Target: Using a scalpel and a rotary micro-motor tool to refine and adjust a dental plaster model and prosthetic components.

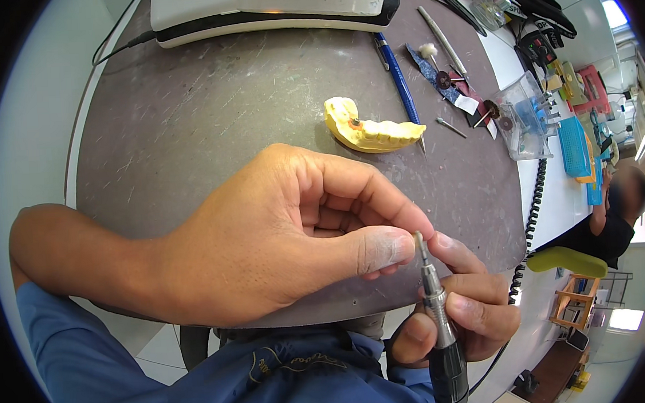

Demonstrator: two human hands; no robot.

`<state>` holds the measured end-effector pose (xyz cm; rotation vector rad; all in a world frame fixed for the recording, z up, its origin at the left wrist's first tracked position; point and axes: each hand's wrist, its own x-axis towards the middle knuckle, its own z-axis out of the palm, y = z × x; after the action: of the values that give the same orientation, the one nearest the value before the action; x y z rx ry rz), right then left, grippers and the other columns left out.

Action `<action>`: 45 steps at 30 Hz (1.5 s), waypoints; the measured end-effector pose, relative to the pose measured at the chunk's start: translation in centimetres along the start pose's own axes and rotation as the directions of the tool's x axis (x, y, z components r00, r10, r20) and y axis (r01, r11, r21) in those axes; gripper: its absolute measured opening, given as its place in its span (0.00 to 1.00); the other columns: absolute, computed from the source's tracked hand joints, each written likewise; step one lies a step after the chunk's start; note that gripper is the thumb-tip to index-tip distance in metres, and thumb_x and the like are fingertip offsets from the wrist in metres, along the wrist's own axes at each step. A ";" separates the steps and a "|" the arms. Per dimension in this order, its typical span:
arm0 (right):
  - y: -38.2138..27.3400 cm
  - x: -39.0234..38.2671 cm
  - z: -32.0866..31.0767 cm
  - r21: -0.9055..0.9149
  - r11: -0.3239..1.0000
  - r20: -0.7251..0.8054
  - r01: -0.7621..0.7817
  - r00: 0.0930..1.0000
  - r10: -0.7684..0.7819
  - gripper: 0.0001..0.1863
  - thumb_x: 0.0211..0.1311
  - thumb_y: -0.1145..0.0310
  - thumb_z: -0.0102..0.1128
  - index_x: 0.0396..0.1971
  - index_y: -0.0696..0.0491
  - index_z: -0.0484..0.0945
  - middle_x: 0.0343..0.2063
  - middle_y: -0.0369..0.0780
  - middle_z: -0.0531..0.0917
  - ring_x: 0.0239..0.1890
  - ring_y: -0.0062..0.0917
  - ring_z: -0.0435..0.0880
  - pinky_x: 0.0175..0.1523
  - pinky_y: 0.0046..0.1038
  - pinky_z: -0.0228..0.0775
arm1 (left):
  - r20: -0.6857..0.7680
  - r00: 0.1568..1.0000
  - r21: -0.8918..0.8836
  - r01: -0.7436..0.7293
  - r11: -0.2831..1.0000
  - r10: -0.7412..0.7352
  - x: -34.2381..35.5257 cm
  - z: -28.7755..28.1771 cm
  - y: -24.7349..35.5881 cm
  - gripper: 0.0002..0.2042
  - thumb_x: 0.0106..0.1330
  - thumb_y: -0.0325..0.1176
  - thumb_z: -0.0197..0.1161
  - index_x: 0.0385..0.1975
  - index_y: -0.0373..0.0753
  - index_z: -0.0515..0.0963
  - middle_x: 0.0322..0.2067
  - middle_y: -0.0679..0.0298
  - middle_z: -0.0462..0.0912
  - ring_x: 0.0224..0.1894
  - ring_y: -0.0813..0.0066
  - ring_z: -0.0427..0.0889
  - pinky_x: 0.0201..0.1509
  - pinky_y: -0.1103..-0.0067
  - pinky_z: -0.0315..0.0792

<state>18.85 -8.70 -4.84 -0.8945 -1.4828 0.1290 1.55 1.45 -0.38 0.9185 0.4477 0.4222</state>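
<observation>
My right hand (481, 302) grips a rotary handpiece (439, 319) with a metal nose and black body, held upright with its tip pointing away from me. A small bur (420, 246) projects from the nose. The thumb and index finger of my left hand (266, 234) come together at the bur's tip; whatever they pinch is too small or hidden to name. Pale dust coats that thumb. Beyond my hands, a yellow dental model (374, 134) of a jaw lies on the scratched grey-brown bench top (208, 98).
Behind the model lie a blue pen (398, 77), a metal instrument (442, 42), loose burs (451, 127) and polishing discs. A white device (269, 14) stands at the far edge. A clear box (526, 121) and coiled cord (534, 212) are right; another person (608, 216) sits beyond.
</observation>
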 end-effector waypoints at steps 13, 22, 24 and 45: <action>0.0 0.3 -0.5 -0.015 1.000 0.071 0.001 0.998 0.000 0.21 0.52 0.70 0.74 0.41 0.57 0.72 0.21 0.41 0.78 0.40 0.44 0.86 0.40 0.32 0.85 | -0.009 1.000 -0.010 0.009 1.000 -0.009 0.0 0.2 0.4 0.10 0.67 0.24 0.60 0.45 0.26 0.78 0.36 0.55 0.84 0.38 0.79 0.82 0.46 0.83 0.78; -0.1 0.2 -0.3 -0.005 1.000 0.029 -0.023 0.999 0.023 0.20 0.52 0.70 0.75 0.40 0.56 0.73 0.21 0.41 0.79 0.40 0.44 0.87 0.39 0.33 0.85 | 0.005 1.000 0.004 -0.005 1.000 0.005 0.0 0.0 0.2 0.10 0.67 0.24 0.61 0.45 0.27 0.78 0.37 0.56 0.83 0.38 0.80 0.82 0.47 0.83 0.77; -0.2 0.2 -0.5 -0.001 0.999 0.056 -0.034 0.998 0.034 0.20 0.52 0.70 0.75 0.40 0.56 0.73 0.21 0.41 0.79 0.41 0.45 0.86 0.40 0.33 0.85 | 0.003 1.000 0.001 -0.006 1.000 0.006 0.0 -0.1 0.1 0.10 0.67 0.24 0.61 0.45 0.26 0.78 0.36 0.56 0.83 0.38 0.79 0.82 0.47 0.83 0.77; 0.0 0.1 -0.3 -0.037 0.999 0.053 -0.026 0.998 0.028 0.21 0.53 0.71 0.73 0.42 0.56 0.71 0.22 0.41 0.78 0.40 0.43 0.86 0.43 0.33 0.85 | 0.007 1.000 0.000 -0.001 1.000 0.001 0.0 -0.2 -0.1 0.09 0.68 0.25 0.60 0.45 0.28 0.77 0.37 0.57 0.83 0.39 0.79 0.82 0.47 0.82 0.77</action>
<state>19.07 -8.79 -4.74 -0.9469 -1.5274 0.1472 1.45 1.51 -0.55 0.9200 0.4413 0.4198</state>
